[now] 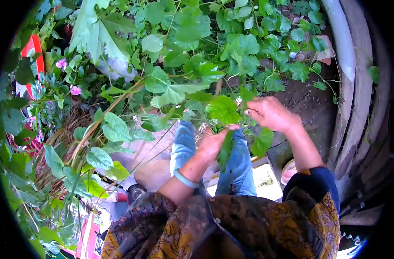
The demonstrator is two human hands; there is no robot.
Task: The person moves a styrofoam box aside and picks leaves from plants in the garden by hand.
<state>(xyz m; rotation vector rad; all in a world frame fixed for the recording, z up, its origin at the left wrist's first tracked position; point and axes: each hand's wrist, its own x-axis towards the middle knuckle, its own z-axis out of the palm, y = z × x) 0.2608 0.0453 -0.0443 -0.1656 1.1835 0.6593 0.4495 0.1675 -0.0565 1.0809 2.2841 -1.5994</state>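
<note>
Overgrown outdoor garden patch
Broad-leaved green vines spread over dark bare ground; small bright-pink open flowers bloom near the patch's left edge

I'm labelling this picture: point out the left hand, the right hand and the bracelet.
Left hand (211,144): head view, middle of the hand.
Right hand (271,113): head view, back of the hand.
Bracelet (185,179): head view, middle of the band.

Two hands, one bracelet, two trouser legs show

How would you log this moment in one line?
left hand: holding leaves | right hand: curled beside leafy vines | bracelet: left wrist
</note>
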